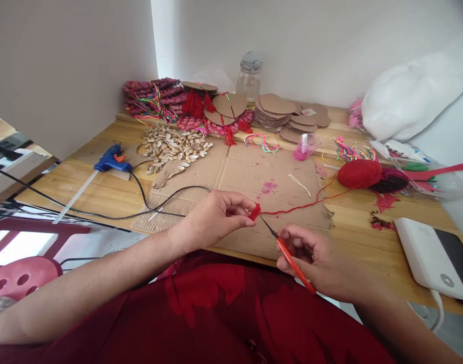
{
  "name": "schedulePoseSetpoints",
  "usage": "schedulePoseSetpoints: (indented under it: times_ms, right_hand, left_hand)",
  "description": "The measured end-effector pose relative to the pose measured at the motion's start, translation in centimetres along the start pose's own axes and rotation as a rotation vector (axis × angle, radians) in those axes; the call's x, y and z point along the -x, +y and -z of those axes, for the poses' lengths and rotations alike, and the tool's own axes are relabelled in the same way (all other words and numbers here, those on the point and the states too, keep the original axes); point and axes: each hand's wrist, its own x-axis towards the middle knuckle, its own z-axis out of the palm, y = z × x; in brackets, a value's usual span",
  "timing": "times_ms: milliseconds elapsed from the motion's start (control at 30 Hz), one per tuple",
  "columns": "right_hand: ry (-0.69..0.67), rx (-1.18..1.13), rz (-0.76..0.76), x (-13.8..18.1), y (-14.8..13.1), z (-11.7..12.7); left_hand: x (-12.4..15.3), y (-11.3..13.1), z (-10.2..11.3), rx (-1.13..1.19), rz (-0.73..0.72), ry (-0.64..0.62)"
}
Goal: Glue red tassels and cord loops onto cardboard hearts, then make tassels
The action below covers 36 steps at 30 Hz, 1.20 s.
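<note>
Between the thumb and fingers of my left hand (219, 218) is pinched a small bundle of red yarn (256, 212). From the bundle a red strand (292, 208) runs right across the cardboard to a red ball of yarn (359, 173). My right hand (310, 255) is wrapped round a pair of orange-handled scissors (294, 263). Their dark tips point up and left, close beside the yarn bundle; whether they touch it I cannot tell. Both hands are above the near part of a flat cardboard sheet (239, 172).
At the left lies a blue glue gun (113, 159) with its black cord (140, 189). Peanut shells (174, 146) are heaped behind it. Cardboard discs (275, 108), red woven pieces (151, 96) and a clear bottle (249, 78) line the back. A white power bank (428, 258) sits right.
</note>
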Motion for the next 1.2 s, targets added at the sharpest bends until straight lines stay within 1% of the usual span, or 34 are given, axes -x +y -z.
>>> schedulePoseSetpoints:
  times_ms: [200, 333, 467, 667, 800, 933, 1067, 1200]
  right_hand:
    - [0.052, 0.136, -0.026, -0.6, -0.2, -0.6]
    - [0.079, 0.164, -0.046, -0.8, -0.5, -0.7]
    - [0.069, 0.149, -0.077, -0.8, -0.4, -0.8]
    - [0.001, 0.061, -0.106, -0.4, 0.3, 0.0]
    - [-0.066, 0.112, -0.08, -0.4, 0.8, 1.0]
    - [-0.128, 0.175, -0.072, -1.2, 0.7, 1.5]
    - [-0.216, 0.108, -0.045, -1.9, 0.3, 1.5]
    - [-0.245, 0.083, -0.022, -2.1, 0.0, 1.5]
  left_hand:
    - [0.2, 0.3, -0.5, -0.115, -0.06, 0.053]
    - [0.2, 0.3, -0.6, -0.129, -0.048, 0.063]
    - [0.1, 0.2, -0.5, -0.148, -0.044, 0.059]
    - [0.0, 0.5, 0.2, -0.216, 0.004, 0.013]
    - [0.0, 0.8, 0.3, -0.167, 0.026, -0.007]
    - [0.0, 1.2, 0.2, -0.11, 0.09, -0.047]
    - [0.0, 1.5, 0.3, -0.077, 0.169, -0.101]
    - [-0.1, 1.4, 0.6, -0.056, 0.209, -0.169]
